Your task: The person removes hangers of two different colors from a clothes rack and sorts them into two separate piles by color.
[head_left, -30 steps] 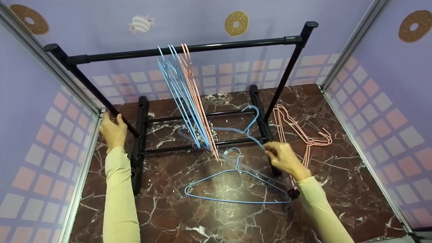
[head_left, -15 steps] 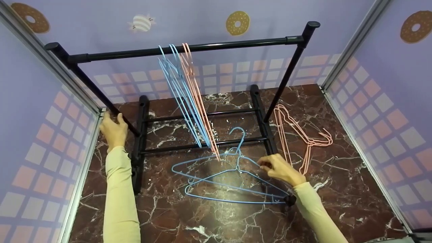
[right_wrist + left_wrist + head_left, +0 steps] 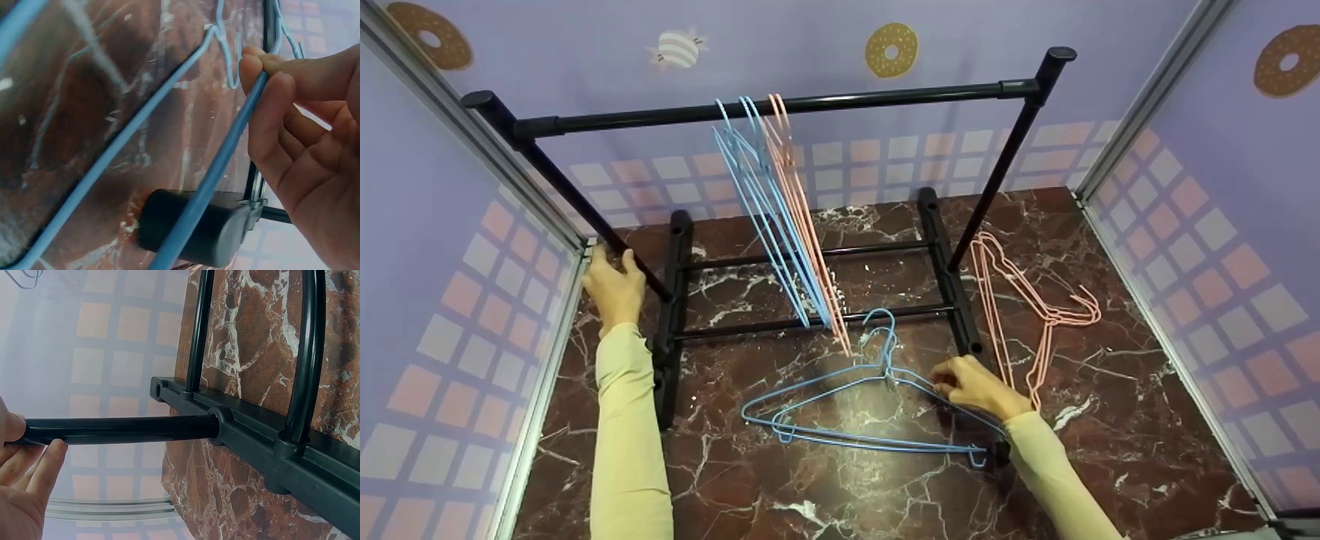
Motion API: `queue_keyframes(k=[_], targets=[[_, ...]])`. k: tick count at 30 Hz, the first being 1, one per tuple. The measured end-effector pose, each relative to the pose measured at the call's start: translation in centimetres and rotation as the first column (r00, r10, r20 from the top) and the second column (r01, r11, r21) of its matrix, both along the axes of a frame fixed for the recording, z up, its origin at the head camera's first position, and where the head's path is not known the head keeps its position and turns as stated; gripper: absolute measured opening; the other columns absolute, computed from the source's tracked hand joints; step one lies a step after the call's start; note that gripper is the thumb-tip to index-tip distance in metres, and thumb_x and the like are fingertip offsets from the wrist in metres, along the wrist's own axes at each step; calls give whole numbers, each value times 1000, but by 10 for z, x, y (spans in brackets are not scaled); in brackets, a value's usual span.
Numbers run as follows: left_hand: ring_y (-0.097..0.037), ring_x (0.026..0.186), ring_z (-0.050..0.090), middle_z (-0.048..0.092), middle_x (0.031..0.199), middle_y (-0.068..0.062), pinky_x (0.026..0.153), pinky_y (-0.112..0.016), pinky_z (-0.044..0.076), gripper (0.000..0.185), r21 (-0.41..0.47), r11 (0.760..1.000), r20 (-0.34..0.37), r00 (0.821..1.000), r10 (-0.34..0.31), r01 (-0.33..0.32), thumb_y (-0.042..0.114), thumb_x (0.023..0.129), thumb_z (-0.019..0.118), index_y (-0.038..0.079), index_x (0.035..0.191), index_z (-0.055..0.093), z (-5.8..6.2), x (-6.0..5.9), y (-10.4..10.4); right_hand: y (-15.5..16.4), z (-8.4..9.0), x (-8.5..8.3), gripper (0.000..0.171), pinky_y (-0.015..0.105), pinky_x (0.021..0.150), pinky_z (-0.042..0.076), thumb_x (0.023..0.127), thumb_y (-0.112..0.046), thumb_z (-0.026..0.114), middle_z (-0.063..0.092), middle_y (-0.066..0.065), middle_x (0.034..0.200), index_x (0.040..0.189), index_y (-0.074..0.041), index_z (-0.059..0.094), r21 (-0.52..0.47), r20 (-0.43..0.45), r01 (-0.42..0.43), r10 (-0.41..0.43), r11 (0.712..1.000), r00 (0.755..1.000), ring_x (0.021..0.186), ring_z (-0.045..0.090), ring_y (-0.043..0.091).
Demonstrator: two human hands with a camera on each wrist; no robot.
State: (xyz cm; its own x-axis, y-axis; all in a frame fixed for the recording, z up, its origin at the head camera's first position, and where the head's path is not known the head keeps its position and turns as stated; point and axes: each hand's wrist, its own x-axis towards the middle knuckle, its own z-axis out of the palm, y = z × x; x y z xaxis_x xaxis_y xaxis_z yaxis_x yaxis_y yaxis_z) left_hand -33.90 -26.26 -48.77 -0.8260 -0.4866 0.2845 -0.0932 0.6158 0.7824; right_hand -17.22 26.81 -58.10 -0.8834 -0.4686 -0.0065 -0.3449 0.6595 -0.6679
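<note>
My right hand [image 3: 979, 386] pinches the right shoulder of a blue clothes hanger [image 3: 810, 381] between thumb and fingertips; the right wrist view shows the hanger's arm [image 3: 216, 160] passing into that pinch. A second blue hanger [image 3: 829, 396] lies on the floor just under it, the two nearly overlapping. At the left, my left hand [image 3: 615, 289] grips the left post [image 3: 124, 430] of a black garment rack [image 3: 885, 99], low down near its foot. Blue hangers [image 3: 750, 187] and pink hangers [image 3: 808, 232] hang side by side on the rack's top rail.
Pink hangers [image 3: 1054, 316] lie on the marbled floor [image 3: 840, 495] to the right of the rack. Purple walls [image 3: 825, 45] enclose the rack at the back and both sides. The rack's right foot [image 3: 949, 277] runs forward close by my right hand.
My right hand has brought the pinched blue hanger down and toward the front, from over the rack's base to over the hanger on the floor. The left hand stays on the post.
</note>
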Motion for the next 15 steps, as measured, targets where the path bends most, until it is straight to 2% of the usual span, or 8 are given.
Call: queue_keyframes(k=[7, 15], targets=[[-51, 121, 55, 69, 118, -27, 108, -54, 40, 32, 8, 1000, -17, 1000, -2, 2, 18, 100, 59, -4, 124, 61, 1, 0, 0, -1, -11, 2, 10, 19, 51, 39, 79, 8, 64, 62, 0, 63, 78, 0, 70, 46, -40, 37, -35, 998, 999, 56, 45, 1], [-54, 122, 52, 67, 123, -28, 109, -56, 38, 35, 14, 1000, 8, 1000, -1, 1, 19, 100, 58, -3, 127, 61, 0, 1, 1, 0, -21, 6, 10, 22, 53, 40, 76, 8, 67, 60, 2, 62, 74, -2, 67, 86, -107, 75, -66, 993, 992, 57, 45, 4]])
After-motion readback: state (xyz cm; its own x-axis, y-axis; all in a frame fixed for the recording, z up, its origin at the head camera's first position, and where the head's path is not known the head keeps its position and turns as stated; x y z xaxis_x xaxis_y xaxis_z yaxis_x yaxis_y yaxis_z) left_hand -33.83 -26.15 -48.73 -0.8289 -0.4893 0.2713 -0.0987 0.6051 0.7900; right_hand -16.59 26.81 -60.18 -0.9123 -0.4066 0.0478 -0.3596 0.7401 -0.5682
